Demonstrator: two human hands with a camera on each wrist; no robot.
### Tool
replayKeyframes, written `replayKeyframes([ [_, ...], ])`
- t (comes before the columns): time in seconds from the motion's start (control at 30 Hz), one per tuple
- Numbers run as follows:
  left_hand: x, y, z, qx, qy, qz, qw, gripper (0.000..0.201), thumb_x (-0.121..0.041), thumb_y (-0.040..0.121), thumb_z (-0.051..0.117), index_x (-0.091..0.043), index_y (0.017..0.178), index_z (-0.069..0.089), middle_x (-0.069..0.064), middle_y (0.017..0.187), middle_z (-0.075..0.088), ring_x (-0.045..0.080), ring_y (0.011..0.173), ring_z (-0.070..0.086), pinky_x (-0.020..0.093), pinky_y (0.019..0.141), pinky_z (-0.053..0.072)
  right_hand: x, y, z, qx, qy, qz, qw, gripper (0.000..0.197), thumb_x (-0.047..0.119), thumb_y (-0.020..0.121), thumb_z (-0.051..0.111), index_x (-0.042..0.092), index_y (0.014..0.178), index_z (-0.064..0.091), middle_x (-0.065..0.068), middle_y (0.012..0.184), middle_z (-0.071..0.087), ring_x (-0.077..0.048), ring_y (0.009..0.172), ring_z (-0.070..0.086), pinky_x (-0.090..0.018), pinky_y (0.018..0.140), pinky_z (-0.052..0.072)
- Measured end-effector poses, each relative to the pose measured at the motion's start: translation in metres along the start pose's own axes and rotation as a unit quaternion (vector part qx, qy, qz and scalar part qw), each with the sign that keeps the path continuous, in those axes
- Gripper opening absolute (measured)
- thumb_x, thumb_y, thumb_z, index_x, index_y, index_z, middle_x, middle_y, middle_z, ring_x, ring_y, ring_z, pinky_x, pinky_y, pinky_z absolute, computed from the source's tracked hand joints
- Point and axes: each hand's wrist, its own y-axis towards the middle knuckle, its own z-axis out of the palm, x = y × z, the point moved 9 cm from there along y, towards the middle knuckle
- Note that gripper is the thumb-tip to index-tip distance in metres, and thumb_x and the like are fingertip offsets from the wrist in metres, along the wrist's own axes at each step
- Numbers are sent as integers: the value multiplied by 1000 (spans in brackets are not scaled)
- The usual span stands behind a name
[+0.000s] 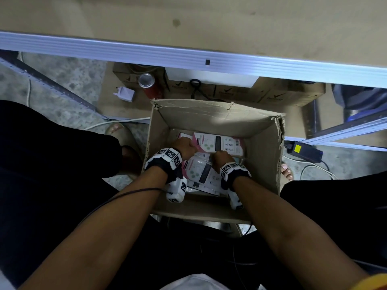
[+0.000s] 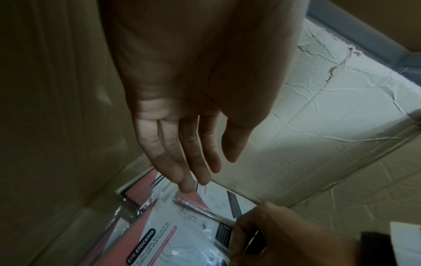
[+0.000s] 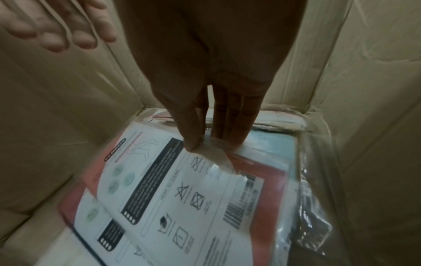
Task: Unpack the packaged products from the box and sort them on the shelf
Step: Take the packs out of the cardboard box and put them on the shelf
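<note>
While both arms reach down into the open cardboard box [image 1: 263,147] on the floor, the two hands do different things. The right hand [image 3: 205,72] pinches the clear plastic wrap at the near edge of the top package [image 3: 182,189], thumb on its printed face and the other fingers [image 3: 230,118] straight down behind the edge; the wrap puckers under the thumb. The left hand [image 2: 182,108] holds nothing: its fingers are straight and close together, pointing down, the tips hanging just above a second package [image 2: 173,234] without clear contact.

From the head camera only the backs of the hands show, with the marker-covered wrist bands [image 1: 169,158], so the grip cannot be read there; it does show the box standing between the person's feet, in front of a metal-edged shelf [image 1: 188,57] with a bare board. A red can [image 1: 147,83] and a white plug adapter [image 1: 124,94] sit on the lower level behind the box.

At the right wrist the pinched package shows washing symbols, a barcode and a pink border, lying tilted over further wrapped packages at the box bottom. At the left wrist a label reading "STOCKING" is legible on the package below, with the right hand gripping at the lower right.
</note>
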Motion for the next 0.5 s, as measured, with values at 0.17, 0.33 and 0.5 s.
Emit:
replayKeyframes([
  [0.17, 3, 0, 0, 7, -3, -8, 1000, 29, -21, 95, 59, 2, 110, 67, 22, 107, 72, 38, 102, 69, 49, 92, 57, -2, -4, 3, -9, 24, -4, 1000, 26, 4, 93, 56, 2, 116, 66, -18, 117, 67, -31, 107, 66, -33, 87, 52],
  [0.33, 4, 1, 0, 5, -12, -9, 1000, 28, -19, 96, 57, 4, 106, 68, 24, 105, 72, 40, 102, 69, 50, 92, 57, -4, -7, 7, 8, 38, -9, 999, 47, 12, 87, 69, 2, 132, 57, -18, 133, 59, -32, 123, 57, -37, 102, 46],
  [0.5, 2, 1, -1, 2, 4, -3, 1000, 29, -16, 97, 54, 6, 108, 68, 25, 107, 72, 40, 102, 69, 49, 92, 57, 0, -12, 4, 26, 39, -13, 999, 40, 19, 92, 65, 3, 128, 60, -17, 130, 61, -31, 121, 58, -34, 99, 46],
])
